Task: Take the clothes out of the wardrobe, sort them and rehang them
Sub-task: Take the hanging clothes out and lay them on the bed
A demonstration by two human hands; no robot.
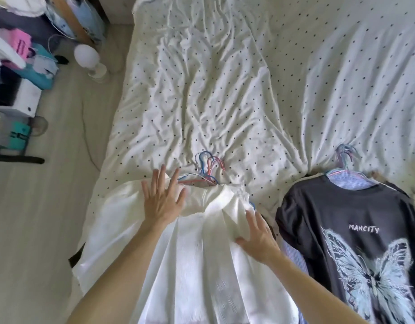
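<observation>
Left hand (163, 198) and right hand (260, 238) are both lying flat and spread-fingered, gripping nothing, as a person is pressing down on a white garment (192, 272) at the near edge of a bed (225, 90) covered in a dotted sheet. The left hand is resting near the garment's top, just below a bundle of hangers (207, 169); the right hand is resting on its right side. By the look of it the sorting stage is under way: clothes are lying on the bed rather than in the wardrobe, which is not appearing in view, so how much remains inside cannot be told. Two piles are showing, well apart from each other. The near pile is showing white cloth only, and its hooks, in blue, pink and white, are overlapping too closely for an exact count, though several are there. The second pile, to the right, is showing one black T-shirt (342, 213) with a butterfly print on top and at least one blue striped shirt (351, 184) beneath it, with several more hooks (345, 153) poking out above. Everything is appearing to be on its hanger, so rehanging in the wardrobe is looking like the main work left. One white globe lamp (87, 56) is standing on the floor (50, 206) to the left.
</observation>
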